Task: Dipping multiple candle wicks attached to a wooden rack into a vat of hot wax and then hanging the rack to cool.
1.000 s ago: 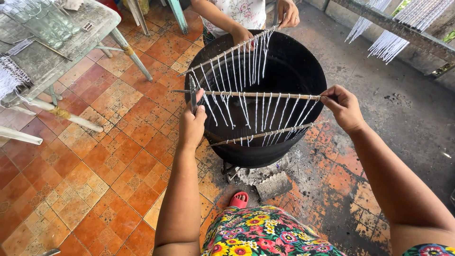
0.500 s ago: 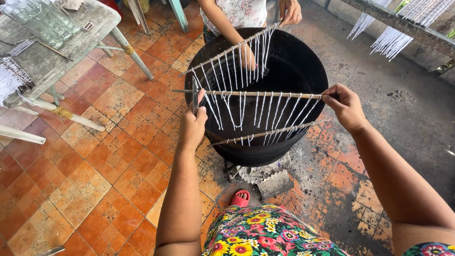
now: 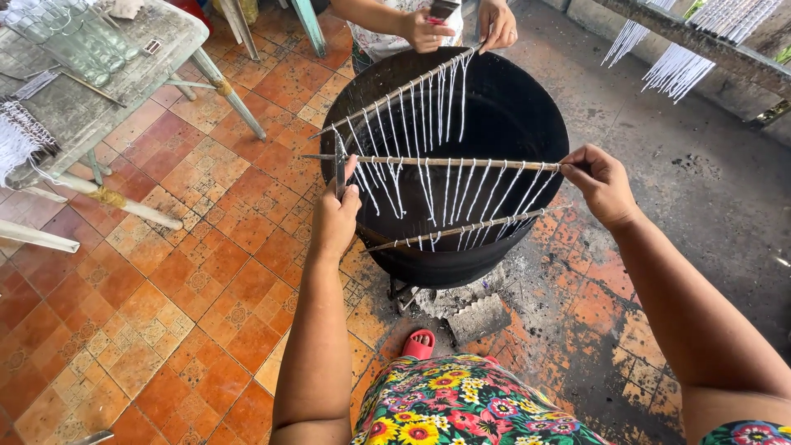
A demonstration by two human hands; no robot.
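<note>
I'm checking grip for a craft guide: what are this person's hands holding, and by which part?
Both hold one thin stick hung with white strings: left hand at its left end, right hand at its right end.

Candle rod held over a black pot

Left hand [image 3: 334, 218] and right hand [image 3: 601, 183] grip the stick [image 3: 437, 162] ends; white candles [image 3: 461, 194] hang into the black pot [image 3: 461, 264].

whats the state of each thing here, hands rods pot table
left hand: gripping the middle rod's left end
right hand: gripping the middle rod's right end
middle rod: level over the pot, white strings hanging
near rod: resting across the pot rim, tilted
far rod: tilted, a second person's hand at its raised end
black pot: open, upright
table: standing, glasses on it
</note>
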